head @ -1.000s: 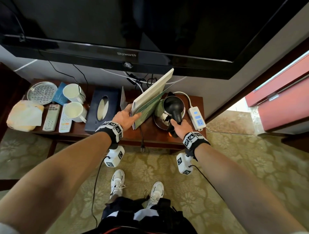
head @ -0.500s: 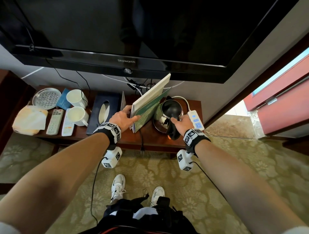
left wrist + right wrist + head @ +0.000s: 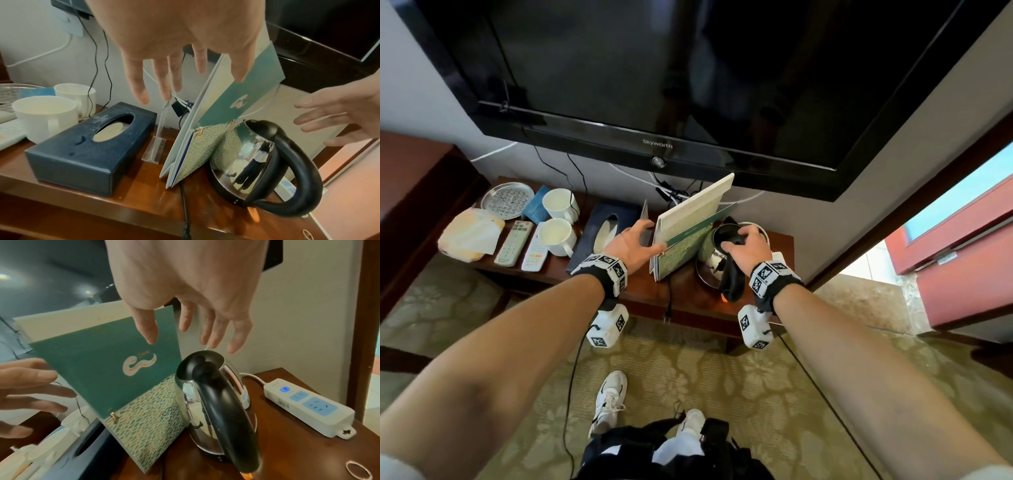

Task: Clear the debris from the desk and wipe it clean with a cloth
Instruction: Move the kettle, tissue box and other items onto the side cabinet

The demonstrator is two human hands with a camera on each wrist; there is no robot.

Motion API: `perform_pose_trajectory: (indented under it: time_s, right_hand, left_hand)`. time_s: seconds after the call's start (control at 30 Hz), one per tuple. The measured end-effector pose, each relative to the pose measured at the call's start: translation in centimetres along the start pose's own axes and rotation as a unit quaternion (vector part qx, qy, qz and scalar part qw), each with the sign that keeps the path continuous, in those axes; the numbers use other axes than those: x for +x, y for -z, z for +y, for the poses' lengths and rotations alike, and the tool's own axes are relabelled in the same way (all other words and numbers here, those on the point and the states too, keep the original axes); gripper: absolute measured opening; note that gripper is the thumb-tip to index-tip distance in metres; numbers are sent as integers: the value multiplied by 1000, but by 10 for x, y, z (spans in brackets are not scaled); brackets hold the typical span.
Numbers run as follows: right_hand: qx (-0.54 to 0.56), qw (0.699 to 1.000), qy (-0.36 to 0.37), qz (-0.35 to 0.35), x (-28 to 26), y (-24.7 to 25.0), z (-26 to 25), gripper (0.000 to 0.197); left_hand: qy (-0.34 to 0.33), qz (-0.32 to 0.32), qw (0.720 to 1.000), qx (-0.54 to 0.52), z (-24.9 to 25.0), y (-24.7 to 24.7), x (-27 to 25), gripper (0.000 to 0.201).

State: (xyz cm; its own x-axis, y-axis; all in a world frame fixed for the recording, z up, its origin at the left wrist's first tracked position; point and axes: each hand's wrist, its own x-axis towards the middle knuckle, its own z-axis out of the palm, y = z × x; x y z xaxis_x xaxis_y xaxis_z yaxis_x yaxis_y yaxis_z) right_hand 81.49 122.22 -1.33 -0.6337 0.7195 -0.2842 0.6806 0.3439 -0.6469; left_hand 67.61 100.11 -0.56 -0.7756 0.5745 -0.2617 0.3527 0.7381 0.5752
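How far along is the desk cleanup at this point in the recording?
Early. Nothing looks done: the mugs, remotes, tissue box, calendar and kettle all sit on the desk. In hand: nothing gripped; the left hand hangs open by the calendar, the right hand open over the kettle. Left: clearing the desk and all wiping; the yellowish cloth lies untouched.

Just off my left fingers (image 3: pixel 141 91) I see the tall standing calendar of teal card (image 3: pixel 98 363), white snake emblem above, cream-and-teal leaf pattern below. Under my right fingers (image 3: pixel 232 340) sits the mirror-steel electric kettle (image 3: pixel 207 395) with its black handle. Left of my left fingers: a navy leather tissue box (image 3: pixel 82 146). The bench (image 3: pixel 287 443) is reddish-brown wood, carrying a white power strip with pale blue sockets (image 3: pixel 308 405).
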Motion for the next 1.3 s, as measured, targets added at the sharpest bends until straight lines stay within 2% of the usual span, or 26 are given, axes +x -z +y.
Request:
perform_pose_trajectory:
  time_s: [0.2, 0.4, 0.57, 0.7, 0.9, 1.13, 1.3]
  right_hand:
    - [-10, 999, 35, -6, -17, 1, -14, 51]
    - [-21, 1000, 16, 2, -36, -4, -18, 55]
    - [-51, 998, 5, 30, -56, -5, -31, 55]
    - [-80, 997, 16, 17, -84, -23, -52, 51]
    - [-88, 994, 60, -40, -137, -83, -93, 42]
    - [-77, 981, 139, -113, -188, -170, -177, 44]
    - [-82, 959, 211, -172, -223, -248, -249, 41]
  left_hand:
    - [17, 24, 999, -14, -4, 1, -22, 69]
    - [21, 25, 999, -3, -16, 5, -37, 64]
    - [26, 18, 999, -6, -38, 17, -51, 63]
    - [29, 26, 999, -8, -66, 33, -73, 61]
    - [35, 33, 998, -34, -129, 66, -117, 61]
    - [108, 100, 989, -14, -220, 130, -184, 59]
    - [162, 152, 975, -4, -295, 175, -241, 56]
